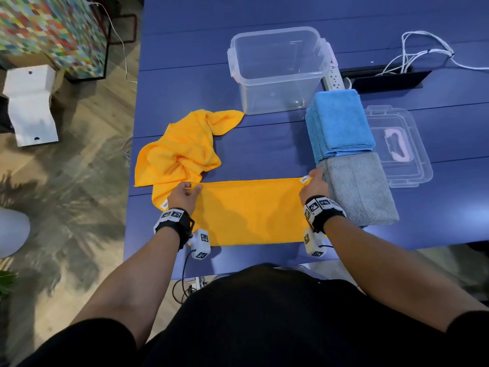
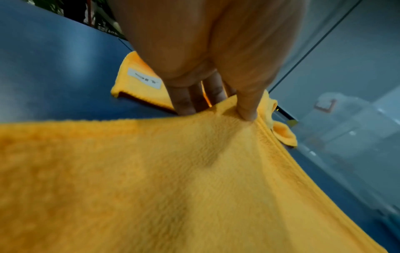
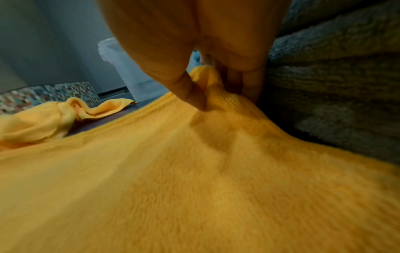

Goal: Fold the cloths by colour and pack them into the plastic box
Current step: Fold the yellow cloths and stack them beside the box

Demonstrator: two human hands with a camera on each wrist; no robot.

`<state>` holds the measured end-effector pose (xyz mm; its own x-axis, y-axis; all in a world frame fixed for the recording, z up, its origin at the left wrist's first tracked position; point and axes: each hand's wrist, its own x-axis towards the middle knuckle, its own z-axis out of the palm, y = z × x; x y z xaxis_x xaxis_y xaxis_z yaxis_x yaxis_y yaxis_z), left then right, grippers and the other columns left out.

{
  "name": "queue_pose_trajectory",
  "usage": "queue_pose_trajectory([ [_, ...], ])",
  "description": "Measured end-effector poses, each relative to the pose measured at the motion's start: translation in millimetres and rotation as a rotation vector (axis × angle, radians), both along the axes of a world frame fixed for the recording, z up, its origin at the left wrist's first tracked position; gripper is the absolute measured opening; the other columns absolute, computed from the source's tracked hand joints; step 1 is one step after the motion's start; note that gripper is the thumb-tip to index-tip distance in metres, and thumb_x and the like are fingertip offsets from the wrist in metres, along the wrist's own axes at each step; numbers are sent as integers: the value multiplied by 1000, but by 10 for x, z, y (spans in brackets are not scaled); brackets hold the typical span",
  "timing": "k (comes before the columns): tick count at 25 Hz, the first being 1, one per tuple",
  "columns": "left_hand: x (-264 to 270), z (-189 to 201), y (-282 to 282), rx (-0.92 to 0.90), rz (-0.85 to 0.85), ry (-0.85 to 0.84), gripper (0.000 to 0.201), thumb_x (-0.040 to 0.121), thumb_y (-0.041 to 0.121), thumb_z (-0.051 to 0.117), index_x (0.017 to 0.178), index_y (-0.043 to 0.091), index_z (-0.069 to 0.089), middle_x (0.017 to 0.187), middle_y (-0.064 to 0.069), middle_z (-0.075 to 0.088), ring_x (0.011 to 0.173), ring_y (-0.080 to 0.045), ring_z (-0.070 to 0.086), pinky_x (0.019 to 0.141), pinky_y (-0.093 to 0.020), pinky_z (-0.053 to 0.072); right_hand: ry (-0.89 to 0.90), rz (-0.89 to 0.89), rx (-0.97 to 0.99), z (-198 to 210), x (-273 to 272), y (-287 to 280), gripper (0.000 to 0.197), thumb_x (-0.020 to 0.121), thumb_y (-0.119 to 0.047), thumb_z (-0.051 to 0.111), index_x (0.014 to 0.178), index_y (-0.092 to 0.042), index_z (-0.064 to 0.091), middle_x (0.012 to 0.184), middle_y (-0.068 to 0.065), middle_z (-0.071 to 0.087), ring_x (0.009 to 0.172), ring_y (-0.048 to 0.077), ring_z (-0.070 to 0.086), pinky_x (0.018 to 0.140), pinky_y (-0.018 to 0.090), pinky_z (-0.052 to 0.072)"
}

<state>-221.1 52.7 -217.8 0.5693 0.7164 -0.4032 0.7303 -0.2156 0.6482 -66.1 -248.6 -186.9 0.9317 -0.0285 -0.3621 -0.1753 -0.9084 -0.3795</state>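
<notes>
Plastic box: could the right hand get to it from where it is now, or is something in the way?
Probably yes. The plastic box stands open beyond the right hand, with bare table between; the blue stack sits off to the side. But the hand now pinches the yellow cloth and must let go first.

Blue table [image 1: 264, 160], wood floor [image 1: 87, 160] — mosaic panel [image 1: 50, 30]

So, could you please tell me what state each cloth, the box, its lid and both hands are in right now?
flat yellow cloth: folded in half, spread flat, far corners pinched.
crumpled yellow cloth: unfolded, bunched up.
blue cloths: folded, stacked.
grey cloth: folded, on table.
plastic box: open, empty.
lid: off, lying flat beside cloths.
left hand: pinching left corner.
right hand: pinching right corner.
</notes>
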Motion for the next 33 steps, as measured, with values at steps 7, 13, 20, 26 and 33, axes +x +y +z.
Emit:
queue_pose_trajectory([
  [7,61,-71,0,92,-11,22,29,92,39,63,93,11,57,84,-4,57,77,-27,52,67,-33,41,-144,41,-126,-78,4,56,49,84,4,48,132,-3,36,128,22,48,102,38,59,77,42,51],
  [13,-40,-48,-83,242,-56,184,51,85,56,63,112,13,53,115,-10,52,101,-32,55,70,-43,49,-122,333,-145,-25,-59,251,23,82,1,52,92,-18,57,102,7,51,94,28,54,73,37,47],
  [20,-162,10,-315,274,-70,267,60,84,59,62,111,7,51,119,-13,47,112,-36,49,76,-45,46,-66,378,-146,-235,-172,202,34,90,-22,58,124,-22,57,135,7,46,128,26,38,102,42,39],
  [26,-297,36,-456,86,-117,321,77,89,59,56,139,4,37,131,-18,53,113,-39,57,82,-45,49,30,445,-165,-235,-164,210,68,84,-27,62,145,-20,34,149,7,30,138,27,27,105,44,38],
  [33,-329,105,-207,-7,-121,265,78,95,57,47,149,4,29,148,-17,42,134,-37,40,102,-47,39,166,508,-236,-147,-138,79,92,87,-51,58,154,-11,7,162,6,0,149,26,2,119,44,16],
])
